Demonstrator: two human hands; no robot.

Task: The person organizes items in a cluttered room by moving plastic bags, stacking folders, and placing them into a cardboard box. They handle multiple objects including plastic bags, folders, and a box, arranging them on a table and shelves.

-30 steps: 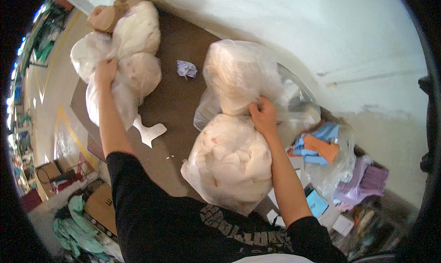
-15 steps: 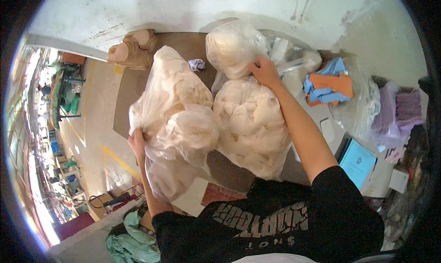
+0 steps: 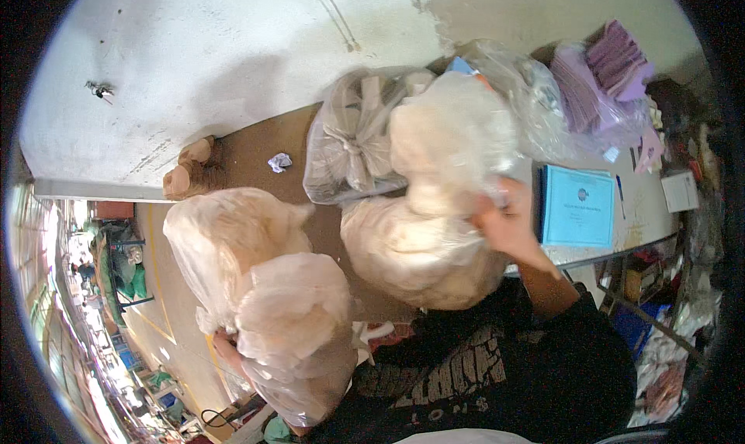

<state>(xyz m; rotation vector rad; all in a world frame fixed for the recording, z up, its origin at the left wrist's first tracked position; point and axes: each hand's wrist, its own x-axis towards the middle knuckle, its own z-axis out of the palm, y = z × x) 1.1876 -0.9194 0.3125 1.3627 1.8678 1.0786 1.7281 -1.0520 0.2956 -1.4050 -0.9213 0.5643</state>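
At the left, a clear plastic bag (image 3: 229,238) bulges with cream-coloured soft pieces and folds over toward me. My left hand (image 3: 227,351) is closed on its gathered plastic, partly hidden by the bulge. A second clear plastic bag (image 3: 419,250) with similar cream contents lies against my front, its upper lobe (image 3: 450,130) raised above the rest. My right hand (image 3: 508,215), somewhat blurred, is closed around the pinched middle of this bag. Both bags hang over or rest on the brown tabletop (image 3: 283,138); where they touch it is hidden.
Behind the bags stands a knotted clear bag (image 3: 353,138) of pale pieces, beside a crumpled paper (image 3: 279,162). Brown wrapped bundles (image 3: 186,169) sit by the wall. At right lie a blue booklet (image 3: 578,207), a pen (image 3: 620,197) and purple stacked pieces (image 3: 613,64).
My view has swung right. The right bag has come nearer to me and to the right, now covering the blue and orange pieces. The left bag has dropped lower and closer to me.
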